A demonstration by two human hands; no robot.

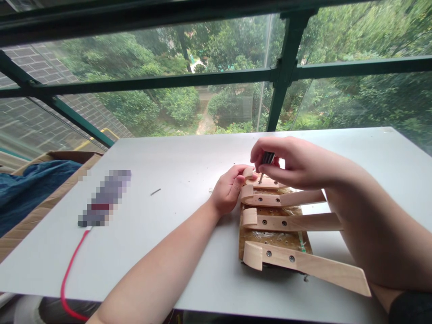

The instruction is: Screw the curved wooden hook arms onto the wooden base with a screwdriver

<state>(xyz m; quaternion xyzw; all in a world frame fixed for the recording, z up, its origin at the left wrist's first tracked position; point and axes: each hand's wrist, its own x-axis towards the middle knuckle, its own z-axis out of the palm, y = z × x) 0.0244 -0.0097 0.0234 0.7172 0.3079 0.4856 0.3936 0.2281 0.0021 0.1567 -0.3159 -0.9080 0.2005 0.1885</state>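
A brown board lies on the white table, with several pale wooden strips with curved ends fastened across it by dark screws. In my right hand is a screwdriver with a black handle, its fingers closed round it. The shaft points down, and its tip meets a screw on the farthest strip. My left hand is closed at the curved end of that same strip, beside the board's far left corner. Its fingertips are partly hidden behind the wood.
On the white table, a small metal bit lies left of my left hand. A blurred-out, phone-like object with a red cable is farther left. A cardboard box holding blue cloth stands beyond the left edge. Windows rise behind.
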